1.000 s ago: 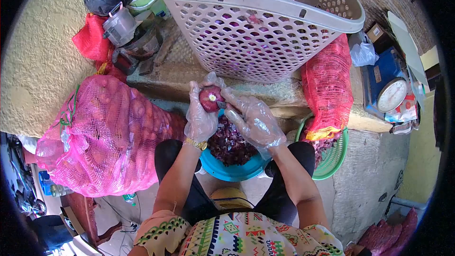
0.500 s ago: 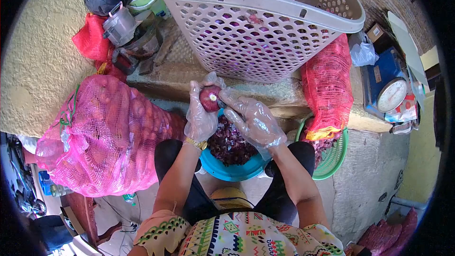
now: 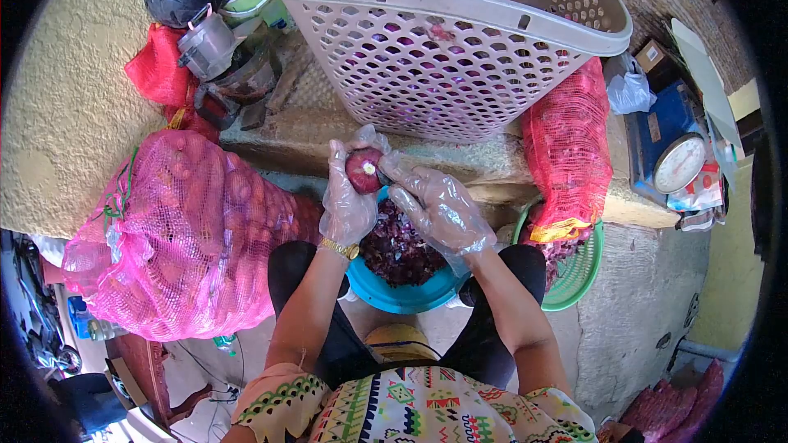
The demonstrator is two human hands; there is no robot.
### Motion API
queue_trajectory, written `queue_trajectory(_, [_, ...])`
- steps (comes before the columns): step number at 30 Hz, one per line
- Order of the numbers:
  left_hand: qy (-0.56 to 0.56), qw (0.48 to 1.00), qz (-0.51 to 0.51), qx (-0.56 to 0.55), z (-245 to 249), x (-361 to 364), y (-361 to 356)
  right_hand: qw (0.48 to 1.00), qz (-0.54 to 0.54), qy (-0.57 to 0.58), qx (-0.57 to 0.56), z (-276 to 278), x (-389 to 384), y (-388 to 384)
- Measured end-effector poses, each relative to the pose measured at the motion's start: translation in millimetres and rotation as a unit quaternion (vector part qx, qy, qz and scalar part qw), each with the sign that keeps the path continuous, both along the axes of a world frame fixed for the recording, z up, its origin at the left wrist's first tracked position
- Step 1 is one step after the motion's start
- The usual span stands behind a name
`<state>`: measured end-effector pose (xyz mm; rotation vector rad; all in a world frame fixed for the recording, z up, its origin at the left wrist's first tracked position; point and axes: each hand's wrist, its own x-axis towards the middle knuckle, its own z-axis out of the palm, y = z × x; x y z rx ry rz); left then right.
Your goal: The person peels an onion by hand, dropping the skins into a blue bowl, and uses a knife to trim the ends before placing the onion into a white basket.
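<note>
A red onion [image 3: 364, 171] with a pale cut end facing up is gripped by my left hand [image 3: 349, 201], which wears a clear plastic glove. My right hand [image 3: 439, 209], gloved the same way, is closed at the onion's right side. What its fingers hold is hidden; a small dark edge shows near the fingertips. Below both hands stands a blue basin [image 3: 402, 302] between my knees. Dark purple onion skins [image 3: 400, 256] fill much of it.
A large grey perforated basket [image 3: 443, 33] stands on the ledge ahead. A pink mesh sack of onions [image 3: 197, 246] is at left. On the right are a red mesh sack [image 3: 566, 139], a green basket [image 3: 584, 272] with skins, and a weighing scale [image 3: 679, 162].
</note>
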<state>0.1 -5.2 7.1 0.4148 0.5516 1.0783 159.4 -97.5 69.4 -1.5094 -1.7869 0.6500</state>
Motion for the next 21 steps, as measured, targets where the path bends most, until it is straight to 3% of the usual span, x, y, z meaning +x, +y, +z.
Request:
queue_trajectory(8, [0.003, 1.0, 0.004, 0.006, 1, 1, 0, 1.0, -0.014, -0.024, -0.01, -1, -6, 0])
queue_trajectory(11, [0.006, 1.0, 0.004, -0.013, 3, 0, -1, 0.998, -0.03, -0.019, 0.055, -10, -7, 3])
queue_trajectory(14, [0.017, 1.0, 0.016, 0.02, 2, 3, 0, 0.995, -0.024, 0.07, 0.063, -9, -7, 5])
queue_trajectory(16, [0.015, 1.0, 0.018, 0.007, 6, 3, -1, 0.975, -0.059, 0.211, -0.042, 1, -9, 4])
queue_trajectory(19, [0.02, 1.0, 0.019, 0.007, 8, 2, -2, 0.956, -0.075, 0.251, -0.135, 11, -3, 2])
queue_trajectory(20, [0.027, 0.999, 0.018, 0.022, 9, 2, -2, 0.956, -0.074, 0.25, -0.134, 5, 0, 2])
queue_trajectory(21, [0.027, 0.999, 0.018, 0.022, 10, 2, -2, 0.981, -0.039, 0.184, -0.053, -5, 3, 2])
